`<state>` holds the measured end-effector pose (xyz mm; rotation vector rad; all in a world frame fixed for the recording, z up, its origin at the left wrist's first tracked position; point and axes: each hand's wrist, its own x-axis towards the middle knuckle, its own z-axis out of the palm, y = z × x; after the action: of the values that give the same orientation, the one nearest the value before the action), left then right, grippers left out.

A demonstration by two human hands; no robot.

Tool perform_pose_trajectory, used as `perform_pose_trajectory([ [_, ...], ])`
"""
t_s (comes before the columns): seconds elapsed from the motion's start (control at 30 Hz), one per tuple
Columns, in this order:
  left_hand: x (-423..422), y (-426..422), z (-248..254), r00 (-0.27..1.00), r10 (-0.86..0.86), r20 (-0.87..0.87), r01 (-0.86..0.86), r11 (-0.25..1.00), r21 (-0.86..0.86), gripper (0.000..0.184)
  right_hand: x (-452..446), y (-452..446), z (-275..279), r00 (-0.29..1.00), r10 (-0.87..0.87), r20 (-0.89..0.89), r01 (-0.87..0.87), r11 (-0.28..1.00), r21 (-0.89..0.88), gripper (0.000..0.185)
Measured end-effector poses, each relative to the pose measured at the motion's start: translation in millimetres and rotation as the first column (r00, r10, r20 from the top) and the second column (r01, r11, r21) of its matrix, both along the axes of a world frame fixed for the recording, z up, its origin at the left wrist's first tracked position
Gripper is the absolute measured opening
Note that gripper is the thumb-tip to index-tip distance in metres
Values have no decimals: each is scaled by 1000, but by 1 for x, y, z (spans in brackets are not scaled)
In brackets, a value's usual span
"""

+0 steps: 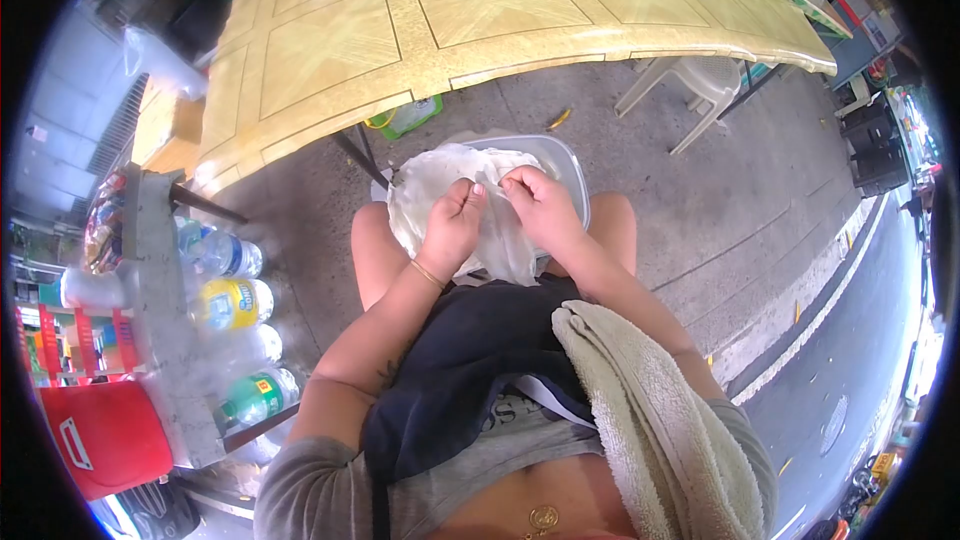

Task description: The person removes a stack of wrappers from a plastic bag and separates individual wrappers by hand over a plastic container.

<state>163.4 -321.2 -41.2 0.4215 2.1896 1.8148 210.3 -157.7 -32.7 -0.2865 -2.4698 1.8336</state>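
A whitish, thin, crumpled sheet of cloth or plastic [430, 180] lies over a pale plastic tub [560, 155] between my knees. My left hand [458, 225] pinches its material with thumb and fingers, near the middle of the tub. Close by on the right, my right hand [543, 208] is closed on the same material, fingertips a short gap from my left hand's. Part of the sheet hangs down between my hands toward the dark apron [465, 340]. What lies beneath the sheet is hidden.
A table with a yellow patterned cover [490, 0] stands ahead. Under it is a green container [410, 118]; a white plastic chair [690, 85] is at the right. Bottles [235, 302] and a red box [105, 440] are at the left. A beige towel [660, 420] hangs over my right side.
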Motion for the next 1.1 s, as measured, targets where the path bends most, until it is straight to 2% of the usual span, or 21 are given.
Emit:
perform_pose_trajectory([
  [0.03, 0, 0, 0, 1000, 2, -18, -2, 1000, 11, 28, 0, -1, 0, 1000, -5, 27, 5, 1000, -20, 27],
  [0.1, 0, -1, -1, 999, 10, -54, -8, 999, 32, 28, -1, -8, -8, 976, 12, -216, -12, 1000, 1, 24],
  [0.17, -1, -3, -2, 998, 11, -56, -11, 1000, -1, 27, 1, -10, -10, 966, 28, -258, -19, 999, 38, 22],
  [0.23, -1, -3, -1, 996, 8, -86, -11, 999, -38, 26, 5, -10, 8, 994, 32, -102, -23, 996, 88, 21],
  [0.33, 4, -3, 3, 990, -37, -136, 28, 997, -71, 25, 3, -13, 5, 982, -23, -186, 55, 984, 169, 20],
  [0.43, 7, -2, 3, 985, -107, -132, 103, 994, -34, 25, 0, -20, -5, 908, -45, -416, 204, 915, 347, 13],
  [0.5, 7, 1, -1, 982, -104, -156, 108, 994, 19, 24, -2, -19, -13, 897, -72, -436, 216, 932, 292, 8],
  [0.53, 6, 0, -2, 981, -97, -169, 96, 995, -12, 24, -3, -18, -15, 892, -83, -445, 220, 939, 265, 5],
  [0.63, 4, -2, -1, 978, -57, -200, 36, 994, -106, 25, -1, -17, -12, 939, -186, -289, 209, 977, 51, 9],
  [0.7, 4, -2, 3, 977, 1, -214, -38, 984, -171, 26, 3, -20, -1, 958, -216, -186, 229, 972, 48, 14],
  [0.83, 4, -1, 0, 947, 100, -304, -142, 983, -119, 23, 3, -22, -3, 965, -244, -99, 246, 969, 9, 19],
  [0.93, 6, -1, 3, 945, 157, -287, -182, 981, -62, 15, 6, -25, 2, 974, -169, -152, 181, 981, 64, 14],
  [1.03, 4, 0, 0, 966, 175, -192, -174, 984, 21, 10, 4, -26, -4, 950, -78, -301, 167, 944, 284, 9],
  [1.1, 3, -2, -5, 981, 140, -137, -133, 989, 57, 14, 6, -27, -3, 946, -49, -319, 169, 918, 359, 9],
])
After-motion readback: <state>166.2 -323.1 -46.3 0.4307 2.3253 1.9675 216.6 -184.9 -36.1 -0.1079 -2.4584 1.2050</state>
